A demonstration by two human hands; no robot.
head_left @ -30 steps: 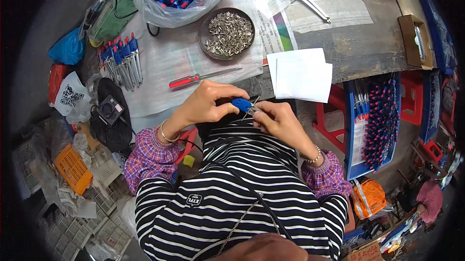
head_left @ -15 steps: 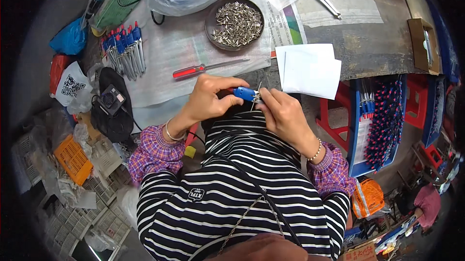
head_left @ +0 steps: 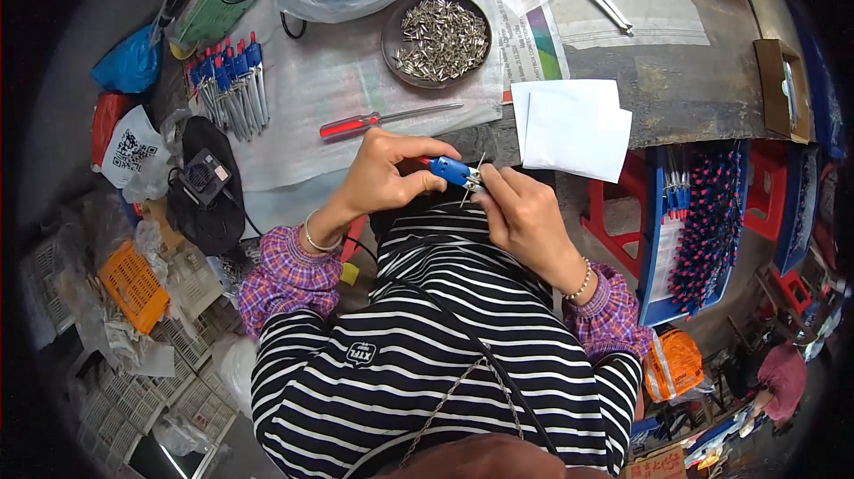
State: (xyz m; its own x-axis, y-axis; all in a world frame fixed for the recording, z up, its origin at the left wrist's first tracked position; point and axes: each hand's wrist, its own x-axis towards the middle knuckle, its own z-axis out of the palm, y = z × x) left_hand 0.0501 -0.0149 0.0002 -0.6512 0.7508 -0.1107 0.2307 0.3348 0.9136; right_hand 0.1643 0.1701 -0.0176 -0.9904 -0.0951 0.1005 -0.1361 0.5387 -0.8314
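My left hand (head_left: 391,172) is closed around the red-tipped end of a blue plastic handle (head_left: 452,171), between thumb and fingers. From the handle's other end sticks a silver metal part (head_left: 472,179), with a thin metal rod crossing it. My right hand (head_left: 527,217) pinches the metal end between thumb and fingers, which hide much of it. Both hands are just off the table's near edge, above my lap. On the table beyond them lies a screwdriver (head_left: 351,126) with a red handle. Behind it stands a round bowl (head_left: 386,53) full of small metal pins.
Several blue-handled metal tools (head_left: 233,88) lie bunched at the table's left. A plastic bag (head_left: 329,4) of blue and red parts stands at the back. White paper sheets (head_left: 574,136) lie at right, above a blue tray (head_left: 660,288) of similar tools. A black device (head_left: 206,178) sits at left.
The thin rod has tilted slightly within the grip, and the blue handle has turned a little. Both hands keep their hold. The whole view has shifted slightly.
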